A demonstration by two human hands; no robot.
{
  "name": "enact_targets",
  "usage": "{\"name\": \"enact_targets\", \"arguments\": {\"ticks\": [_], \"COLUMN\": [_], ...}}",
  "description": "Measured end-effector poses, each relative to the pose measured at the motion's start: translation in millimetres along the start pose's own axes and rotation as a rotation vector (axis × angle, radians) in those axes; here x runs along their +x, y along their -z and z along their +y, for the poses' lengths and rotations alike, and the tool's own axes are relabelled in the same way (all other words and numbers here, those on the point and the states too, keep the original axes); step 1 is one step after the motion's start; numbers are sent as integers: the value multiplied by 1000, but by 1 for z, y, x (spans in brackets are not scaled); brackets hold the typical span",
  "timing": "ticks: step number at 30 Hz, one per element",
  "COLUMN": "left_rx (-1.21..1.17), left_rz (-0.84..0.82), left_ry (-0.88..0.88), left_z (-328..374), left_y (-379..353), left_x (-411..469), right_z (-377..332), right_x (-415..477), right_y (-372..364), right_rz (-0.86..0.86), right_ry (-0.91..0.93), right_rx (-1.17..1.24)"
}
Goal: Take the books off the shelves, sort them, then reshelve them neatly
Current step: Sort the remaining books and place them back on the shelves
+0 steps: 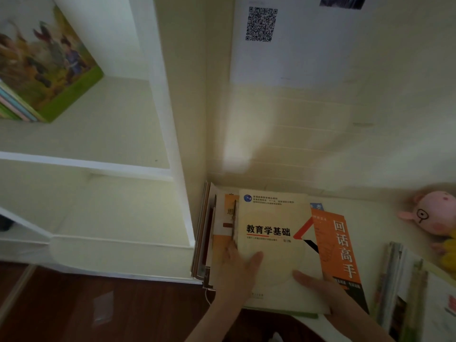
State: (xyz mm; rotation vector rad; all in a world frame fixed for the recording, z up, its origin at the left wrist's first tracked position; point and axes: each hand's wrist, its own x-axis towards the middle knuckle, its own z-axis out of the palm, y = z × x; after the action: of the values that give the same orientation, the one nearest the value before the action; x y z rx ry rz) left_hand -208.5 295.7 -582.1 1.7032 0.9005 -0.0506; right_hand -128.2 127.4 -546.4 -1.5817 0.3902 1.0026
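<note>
A cream-covered textbook (pixel 274 233) lies on top of a pile of books on a white table (pixel 375 218) beside the bookcase. My left hand (pixel 237 270) grips its left edge, thumb on the cover. My right hand (pixel 320 290) holds its lower right corner, thumb on top. An orange book (pixel 340 245) lies partly under it on the right. More books (pixel 204 233) stand on edge between the pile and the white bookcase (pixel 172 134). A picture book (pixel 47 62) leans on the upper shelf at far left.
A second stack of thin picture books (pixel 404 287) lies at the right on the table. A pink plush toy (pixel 434 213) sits by the wall. A sheet with a QR code (pixel 261 23) hangs above. Dark wooden floor (pixel 74 304) lies below the bookcase.
</note>
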Motion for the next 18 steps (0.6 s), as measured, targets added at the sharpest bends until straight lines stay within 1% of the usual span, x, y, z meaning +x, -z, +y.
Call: {"name": "enact_targets", "arguments": {"ticks": [5, 8, 16, 18], "left_rx": [-49, 5, 48, 24], "left_rz": [-22, -17, -29, -20], "left_ry": [29, 10, 40, 28], "left_z": [-6, -7, -3, -4], "left_y": [-8, -8, -1, 1], "left_x": [8, 9, 8, 8], "right_z": [0, 2, 6, 7], "right_x": [3, 6, 7, 8], "right_y": [3, 0, 3, 4], "right_rz": [28, 31, -8, -13], "right_ry": [-17, -10, 30, 33], "right_rx": [32, -22, -12, -6]}}
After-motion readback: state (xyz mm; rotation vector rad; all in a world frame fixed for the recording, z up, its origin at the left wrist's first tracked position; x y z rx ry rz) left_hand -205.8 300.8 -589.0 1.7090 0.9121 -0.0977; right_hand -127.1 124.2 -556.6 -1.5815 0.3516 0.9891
